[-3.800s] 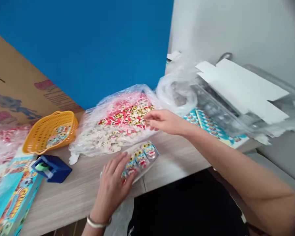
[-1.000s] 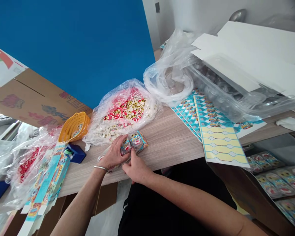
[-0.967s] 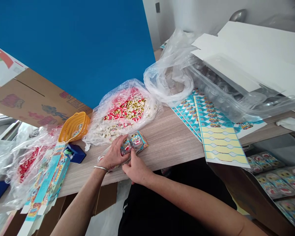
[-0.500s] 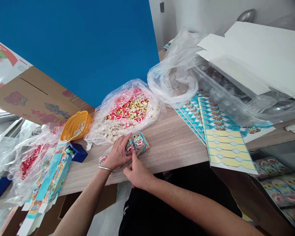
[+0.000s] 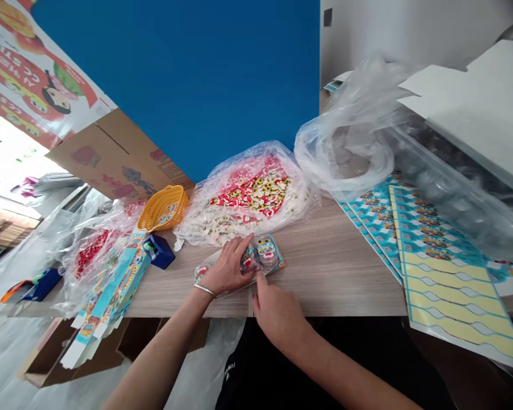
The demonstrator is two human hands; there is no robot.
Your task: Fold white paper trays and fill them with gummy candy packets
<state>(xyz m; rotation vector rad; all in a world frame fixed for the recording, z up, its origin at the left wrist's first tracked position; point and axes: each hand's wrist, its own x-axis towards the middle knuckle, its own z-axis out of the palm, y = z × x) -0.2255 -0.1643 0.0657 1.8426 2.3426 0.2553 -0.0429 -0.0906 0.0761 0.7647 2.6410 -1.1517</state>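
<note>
A long wood-grain bench [image 5: 333,267] is seen against a blue wall panel [image 5: 175,85], and everything on it is placed here relative to a blister pack of gummy candies [image 5: 268,250] lying at its front edge. Beyond the pack and to its left, a flattened cardboard carton [image 5: 123,154] is propped. To the pack's right, a clear plastic tray [image 5: 453,185] and sheets of blue-and-yellow printed labels [image 5: 440,267] are laid. Directly behind it, a clear bag of red-and-white gummy candies [image 5: 248,199] is found, with a looser plastic bag [image 5: 346,142] further right. To the left are placed a printed carton strip [image 5: 115,290], a blue tape dispenser [image 5: 159,251] and a yellow plastic basket [image 5: 162,208].

The pack's long axis is laid along the bench edge, rising slightly to the right. Its middle is covered by the left hand [image 5: 226,267], which is spread flat and pressed on top, so that the pack is held down. The right hand [image 5: 277,316] is loosely curled and holds nothing, its fingertips [image 5: 259,279] just beside the pack's near edge. Nothing is interposed between either hand and the pack.
</note>
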